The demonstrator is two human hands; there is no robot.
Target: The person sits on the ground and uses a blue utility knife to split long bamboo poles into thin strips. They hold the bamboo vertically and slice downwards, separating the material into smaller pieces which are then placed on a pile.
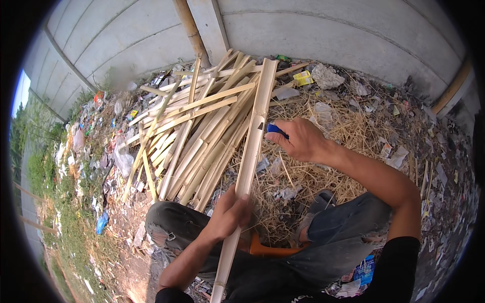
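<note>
A long split bamboo strip (252,146) runs from the pile ahead down between my legs, its hollow side up. My left hand (227,214) is closed around the strip near my knee. To the right of the strip, my right hand (303,141) grips a blue-handled knife (277,131). A small dark blade tip shows against the strip's inner face; the rest of the blade is hidden. Beyond and left of my hands lies a heap of split bamboo strips (202,136), crossing at various angles.
Concrete panel walls (323,40) rise behind the heap, with a bamboo pole (189,25) leaning there. Bamboo shavings (343,121) and scattered litter cover the ground on the right. An orange object (270,250) sits between my legs. Grass (65,202) grows on the left.
</note>
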